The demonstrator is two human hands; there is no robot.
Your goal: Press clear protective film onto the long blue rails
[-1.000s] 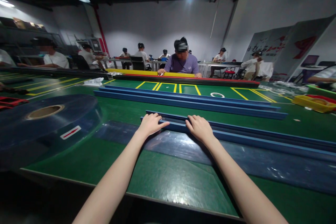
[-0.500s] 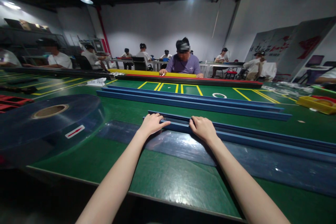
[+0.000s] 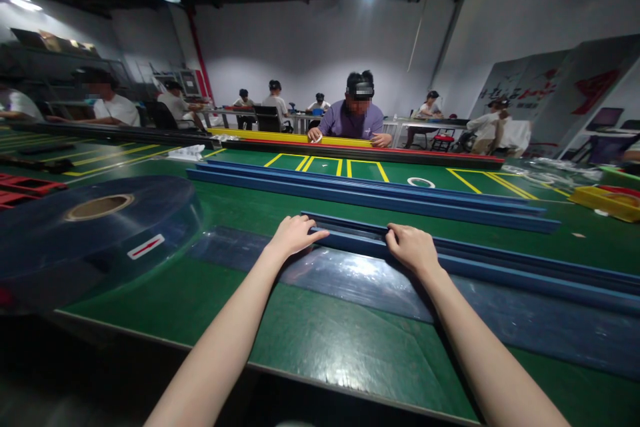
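A long blue channel-shaped profile lies across the table in front of me, running off to the right. At its left end, my left hand is closed over it, thumb stretched along the near wall. Farther right, my right hand grips the same profile with curled fingers, some of them hidden inside or behind it. Under and in front of the profile lies a flat strip of clear plastic film. It leads left to a big roll of clear film with a cardboard core and a red-arrow label.
More blue profiles lie parallel behind. Beyond them are a white ring, yellow tape lines and a long black-and-red profile. A co-worker in purple sits opposite. A yellow tray stands right. The table's near edge is close.
The blue profile has shifted right, its left end now nearer my left hand's fingers. My right hand has moved right too. My left hand is almost where it was.
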